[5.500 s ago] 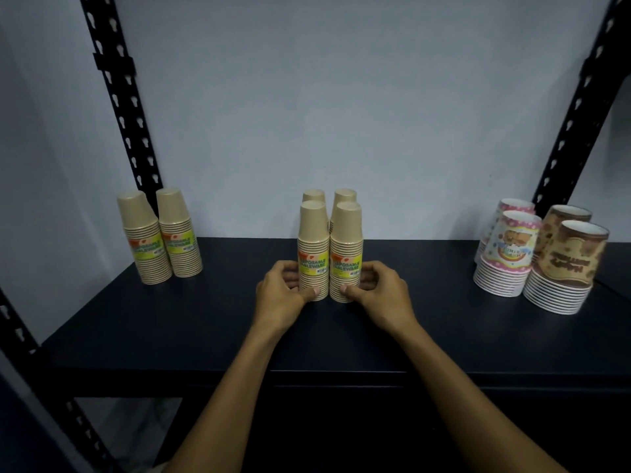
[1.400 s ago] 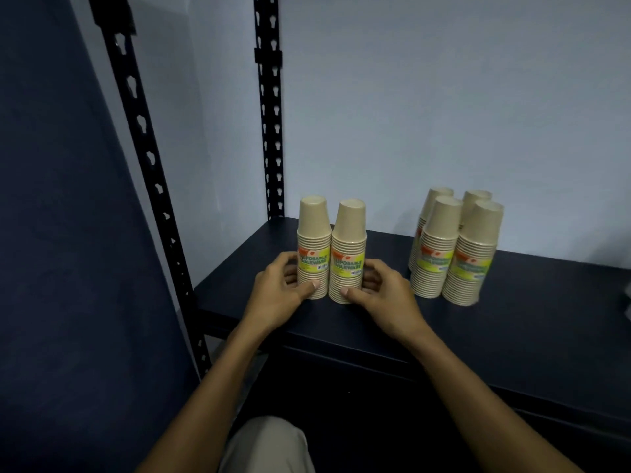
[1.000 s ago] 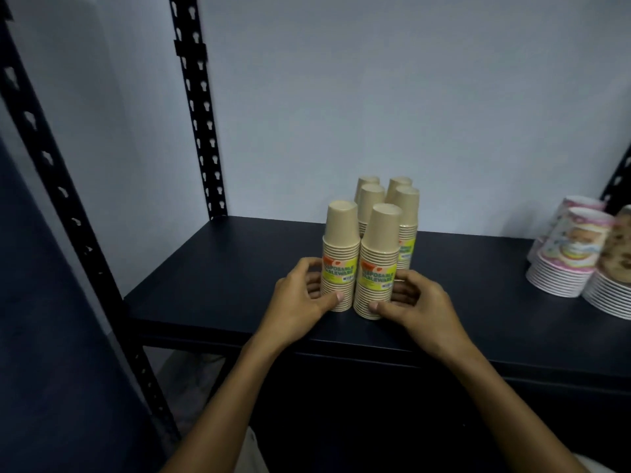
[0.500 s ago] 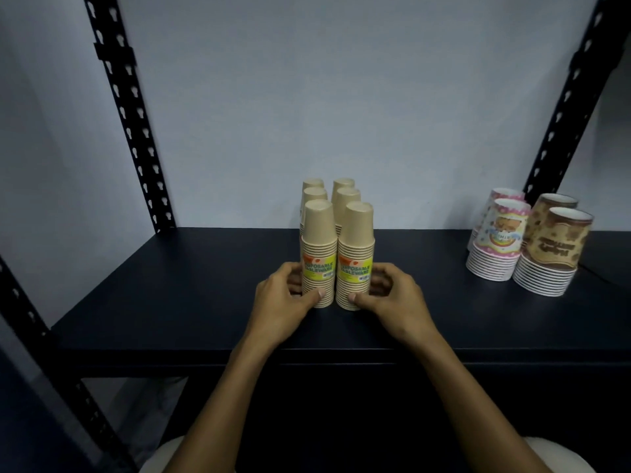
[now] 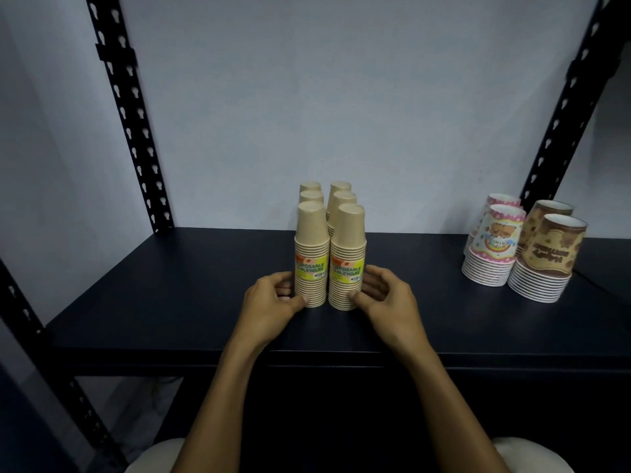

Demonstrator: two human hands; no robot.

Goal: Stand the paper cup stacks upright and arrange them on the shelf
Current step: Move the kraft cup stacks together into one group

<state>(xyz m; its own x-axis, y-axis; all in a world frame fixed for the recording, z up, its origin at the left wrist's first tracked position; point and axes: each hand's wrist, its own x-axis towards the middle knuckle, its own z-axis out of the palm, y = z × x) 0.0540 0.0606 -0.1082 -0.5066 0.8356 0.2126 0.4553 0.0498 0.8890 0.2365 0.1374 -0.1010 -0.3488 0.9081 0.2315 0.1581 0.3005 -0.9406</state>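
Two tan paper cup stacks with yellow labels stand upright side by side near the front of the dark shelf (image 5: 170, 302). My left hand (image 5: 273, 302) grips the base of the left front stack (image 5: 310, 240). My right hand (image 5: 386, 302) grips the base of the right front stack (image 5: 348, 244). Right behind them stand more tan stacks (image 5: 338, 194) in two rows, mostly hidden by the front pair.
Pink patterned cup stacks (image 5: 493, 247) and brown patterned cup stacks (image 5: 546, 257) stand upside down at the shelf's right end. Black perforated uprights (image 5: 129, 114) frame the shelf on both sides, with a pale wall behind.
I carried the two stacks from the shelf's left end to the middle and set them in front of the other tan stacks. Both hands have kept their grip.
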